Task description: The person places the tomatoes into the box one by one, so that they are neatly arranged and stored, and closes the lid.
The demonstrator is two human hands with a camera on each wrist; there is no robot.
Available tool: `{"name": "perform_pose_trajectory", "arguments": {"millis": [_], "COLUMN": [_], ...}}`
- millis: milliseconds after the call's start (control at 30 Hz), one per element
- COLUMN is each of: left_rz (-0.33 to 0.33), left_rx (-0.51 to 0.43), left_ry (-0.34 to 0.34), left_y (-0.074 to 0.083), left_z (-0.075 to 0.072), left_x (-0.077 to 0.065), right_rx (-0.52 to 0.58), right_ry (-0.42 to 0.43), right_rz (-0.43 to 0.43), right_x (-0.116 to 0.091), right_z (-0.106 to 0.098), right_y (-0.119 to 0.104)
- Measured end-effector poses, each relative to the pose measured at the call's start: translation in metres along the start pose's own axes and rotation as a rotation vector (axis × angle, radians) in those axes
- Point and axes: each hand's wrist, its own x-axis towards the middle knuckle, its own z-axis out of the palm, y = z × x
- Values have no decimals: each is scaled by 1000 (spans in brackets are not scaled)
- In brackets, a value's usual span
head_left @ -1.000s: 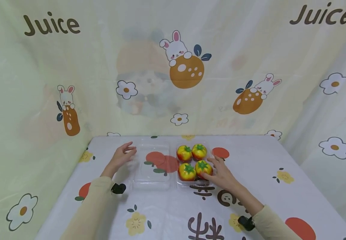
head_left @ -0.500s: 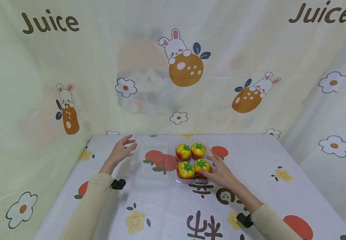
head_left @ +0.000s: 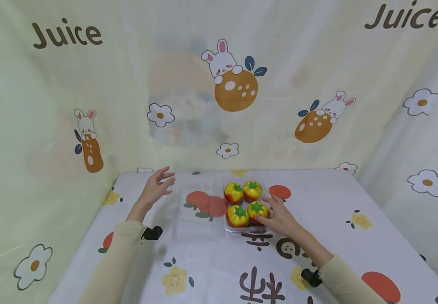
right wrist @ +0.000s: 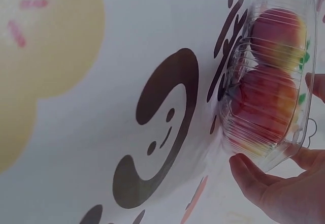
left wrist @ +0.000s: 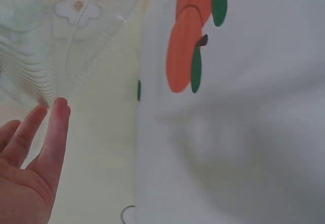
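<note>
A clear plastic clamshell box (head_left: 238,229) lies on the table with several glossy yellow-and-red fruits (head_left: 238,215) in it, each with a green star-shaped top. Its transparent lid (left wrist: 30,66) is folded out to the left and tilted up off the cloth. My left hand (head_left: 156,188) is at the lid's far left side, fingers extended, fingertips right at the lid's edge in the left wrist view. My right hand (head_left: 281,217) holds the box's right side near the front corner; the thumb overlaps the front right fruit in the head view, and digits lie on both sides of the rim.
A white printed tablecloth (head_left: 325,236) covers the table. Patterned curtains (head_left: 188,139) hang behind and along both sides, close to the table's edges. A black wrist strap piece (head_left: 152,233) sits at the left cuff, another (head_left: 312,278) at the right.
My left hand has risen slightly toward the back, and the lid has tilted up with it. My right hand has stayed at the box, with the fruits unmoved.
</note>
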Motion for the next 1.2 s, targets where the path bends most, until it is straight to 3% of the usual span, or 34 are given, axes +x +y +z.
{"name": "perform_pose_trajectory", "arguments": {"millis": [200,433,867,1067,1200], "left_rz": [43,45,142,143,135], "left_rx": [-50,-116,-207,-211,-224], "left_ry": [14,35,69,101,87], "left_y": [14,25,48,60,66], "left_z": [3,9,38,51,58], "left_x": [-1,-2,3,4,5], "right_rx": [27,59,59,83,100], "right_ry": [1,-10,-1,-3,-9], "right_rz": [18,22,21,19,18], "right_x": [-1,-1,-2,-2,-2], "right_z": [0,-2,-5,-5,-5], "right_y": [2,1,4,4,5]}}
